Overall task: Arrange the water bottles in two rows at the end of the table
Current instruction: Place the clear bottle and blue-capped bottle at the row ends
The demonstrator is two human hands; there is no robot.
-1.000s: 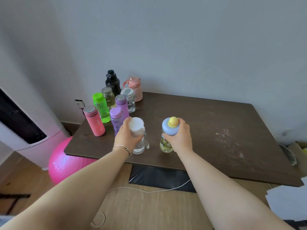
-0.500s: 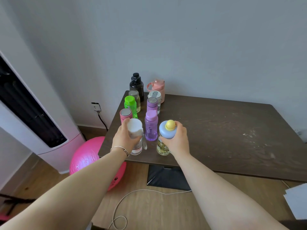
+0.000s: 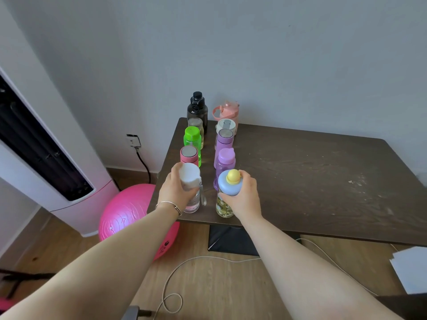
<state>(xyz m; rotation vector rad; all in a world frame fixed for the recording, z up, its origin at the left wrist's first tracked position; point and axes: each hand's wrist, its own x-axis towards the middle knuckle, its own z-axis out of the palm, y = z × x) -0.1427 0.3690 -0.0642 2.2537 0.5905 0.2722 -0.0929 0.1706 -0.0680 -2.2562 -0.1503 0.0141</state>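
Note:
Two rows of bottles run along the left end of the dark table (image 3: 312,181). The left row holds a black bottle (image 3: 197,109), a clear jar-like bottle (image 3: 196,124), a green bottle (image 3: 192,138) and a pink flask (image 3: 189,154). The right row holds a pink jug (image 3: 226,111), a white-lidded bottle (image 3: 226,125) and two purple bottles (image 3: 224,139) (image 3: 225,163). My left hand (image 3: 173,192) grips a clear white-capped bottle (image 3: 190,179) at the front of the left row. My right hand (image 3: 243,197) grips a blue-capped bottle with a yellow knob (image 3: 230,184) at the front of the right row.
A pink exercise ball (image 3: 126,215) lies on the wooden floor left of the table. A tall white appliance (image 3: 46,144) stands at the far left. A white cable (image 3: 208,259) loops on the floor, and papers (image 3: 411,266) lie at the lower right.
Both hands carried their bottles leftward to the near-left table corner. The held bottles now stand in line with the two rows. The view has swung left.

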